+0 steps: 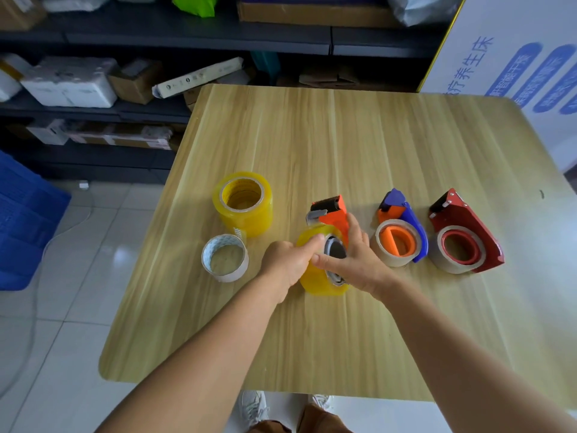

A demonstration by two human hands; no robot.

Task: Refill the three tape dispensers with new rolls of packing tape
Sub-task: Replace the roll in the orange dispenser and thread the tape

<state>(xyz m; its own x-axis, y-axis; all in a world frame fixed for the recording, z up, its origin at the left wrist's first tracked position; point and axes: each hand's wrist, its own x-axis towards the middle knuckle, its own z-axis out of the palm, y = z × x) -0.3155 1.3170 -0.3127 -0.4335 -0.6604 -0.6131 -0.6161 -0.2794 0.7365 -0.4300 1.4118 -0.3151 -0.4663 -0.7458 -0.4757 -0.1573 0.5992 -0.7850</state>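
An orange tape dispenser (331, 214) lies on the wooden table (359, 145) with a yellow tape roll (315, 281) over its hub. My left hand (288, 264) grips the roll's left side, thumb on its top. My right hand (356, 260) holds the dispenser and the roll's right side. To the right lie a blue-and-orange dispenser (401, 228) and a red dispenser (462, 235), each holding an almost empty cardboard core. A stack of yellow tape rolls (243, 203) stands at the left, with an empty white core (224, 257) in front of it.
Dark shelves (125, 110) with boxes and foam packages stand behind the table. A blue crate (22, 220) sits on the tiled floor at the left. A white printed board (515, 57) leans at the right.
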